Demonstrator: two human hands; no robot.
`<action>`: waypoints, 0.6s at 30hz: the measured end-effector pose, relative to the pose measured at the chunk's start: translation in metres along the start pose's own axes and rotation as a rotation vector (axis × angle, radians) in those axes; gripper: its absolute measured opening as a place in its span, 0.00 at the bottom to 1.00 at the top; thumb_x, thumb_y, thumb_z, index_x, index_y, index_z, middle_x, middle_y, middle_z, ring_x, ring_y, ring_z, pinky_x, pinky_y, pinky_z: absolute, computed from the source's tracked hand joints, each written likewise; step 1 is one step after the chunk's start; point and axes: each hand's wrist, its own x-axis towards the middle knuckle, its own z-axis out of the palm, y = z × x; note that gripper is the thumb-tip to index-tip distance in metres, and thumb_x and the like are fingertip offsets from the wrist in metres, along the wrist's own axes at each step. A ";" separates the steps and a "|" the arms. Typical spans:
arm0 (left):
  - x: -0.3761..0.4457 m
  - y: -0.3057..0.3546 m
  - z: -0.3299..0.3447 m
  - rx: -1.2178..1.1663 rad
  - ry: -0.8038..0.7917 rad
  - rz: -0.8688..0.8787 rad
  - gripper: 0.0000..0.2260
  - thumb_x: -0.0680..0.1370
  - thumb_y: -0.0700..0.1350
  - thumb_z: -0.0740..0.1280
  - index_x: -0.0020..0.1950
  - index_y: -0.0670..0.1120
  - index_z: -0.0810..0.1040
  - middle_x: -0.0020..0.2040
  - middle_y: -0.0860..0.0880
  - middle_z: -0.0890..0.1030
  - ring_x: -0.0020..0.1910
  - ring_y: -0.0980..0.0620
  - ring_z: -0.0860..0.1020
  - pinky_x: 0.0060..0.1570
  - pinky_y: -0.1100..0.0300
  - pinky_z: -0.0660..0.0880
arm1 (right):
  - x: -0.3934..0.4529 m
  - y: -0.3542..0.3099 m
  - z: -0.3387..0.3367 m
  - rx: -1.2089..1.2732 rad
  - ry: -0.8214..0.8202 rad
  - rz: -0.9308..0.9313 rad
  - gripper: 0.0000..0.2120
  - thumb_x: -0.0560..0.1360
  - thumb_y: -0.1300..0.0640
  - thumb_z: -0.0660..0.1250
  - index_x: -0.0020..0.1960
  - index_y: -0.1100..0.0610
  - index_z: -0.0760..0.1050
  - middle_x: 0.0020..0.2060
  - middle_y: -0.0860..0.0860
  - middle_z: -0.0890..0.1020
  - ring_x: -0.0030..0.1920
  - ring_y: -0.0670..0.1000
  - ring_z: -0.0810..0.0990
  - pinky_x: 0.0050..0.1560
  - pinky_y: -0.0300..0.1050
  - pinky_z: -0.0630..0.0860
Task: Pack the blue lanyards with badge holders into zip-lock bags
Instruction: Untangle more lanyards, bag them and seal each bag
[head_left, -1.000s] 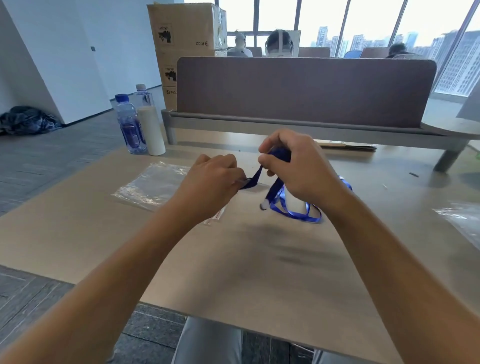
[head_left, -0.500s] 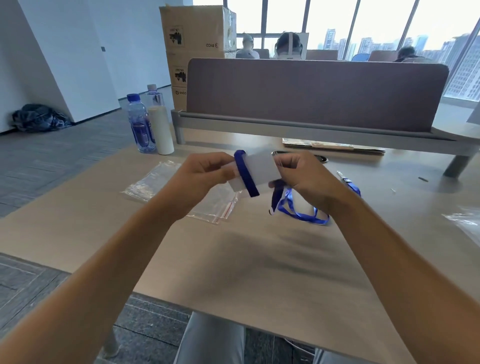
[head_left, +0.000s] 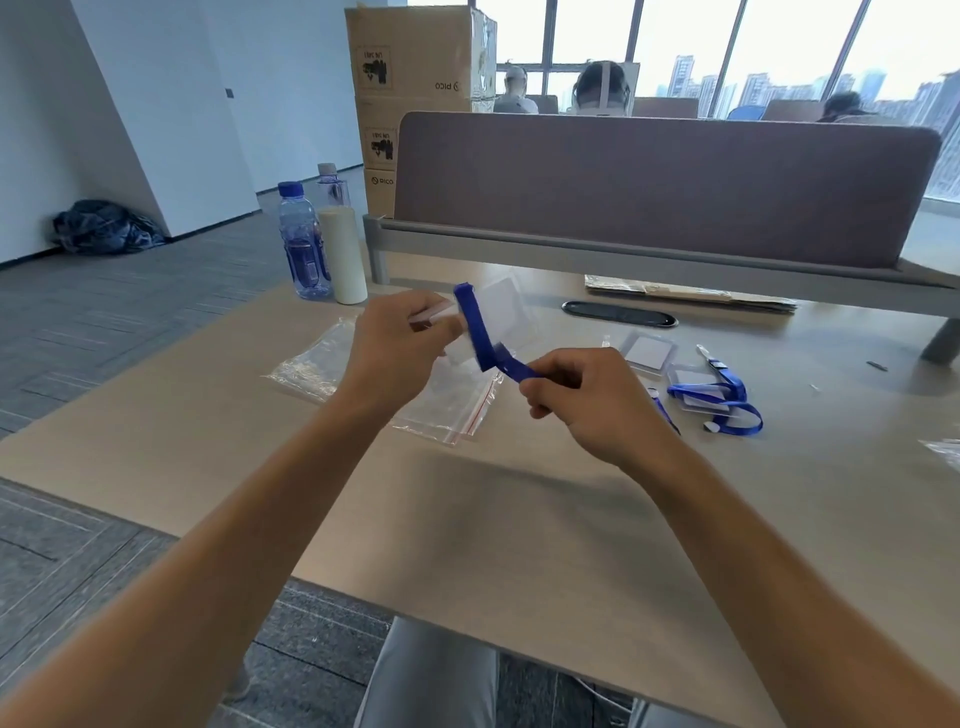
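Observation:
Above the table my left hand pinches a clear badge holder with a white card inside. A blue lanyard strap is wrapped around that holder, and my right hand grips the strap's free end just to the right and lower. Under my hands lies an empty zip-lock bag with a red seal line. A second clear bag lies to its left. On the right of the table rest another blue lanyard and loose badge holders.
Two bottles and a white cylinder stand at the table's back left. A brown divider panel closes the far edge, with a black oval cable port and flat cardboard before it. Another clear bag lies at the right edge.
My right hand has drawn down and to the right, pulling the strap end away from the holder. The left hand keeps the wrapped holder raised. The view has shifted, showing more lanyards at right.

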 end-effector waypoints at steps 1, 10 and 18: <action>0.000 -0.001 -0.001 0.042 0.003 0.031 0.09 0.81 0.50 0.69 0.53 0.45 0.83 0.47 0.50 0.84 0.43 0.50 0.80 0.43 0.69 0.73 | -0.001 -0.001 0.001 -0.007 0.016 -0.015 0.03 0.80 0.55 0.70 0.51 0.48 0.83 0.38 0.44 0.86 0.40 0.41 0.84 0.41 0.36 0.76; -0.008 -0.006 0.002 0.346 -0.093 0.313 0.10 0.79 0.47 0.71 0.56 0.42 0.84 0.49 0.45 0.84 0.43 0.47 0.78 0.46 0.60 0.71 | 0.000 -0.012 -0.005 -0.137 0.118 -0.241 0.04 0.79 0.54 0.72 0.53 0.49 0.83 0.39 0.42 0.85 0.42 0.41 0.83 0.46 0.30 0.77; -0.013 0.000 0.012 0.541 -0.262 0.377 0.19 0.74 0.54 0.56 0.47 0.49 0.85 0.42 0.49 0.79 0.39 0.44 0.77 0.44 0.52 0.70 | 0.009 -0.010 -0.017 -0.391 0.125 -0.394 0.07 0.79 0.55 0.72 0.56 0.52 0.86 0.49 0.46 0.82 0.48 0.48 0.78 0.50 0.47 0.77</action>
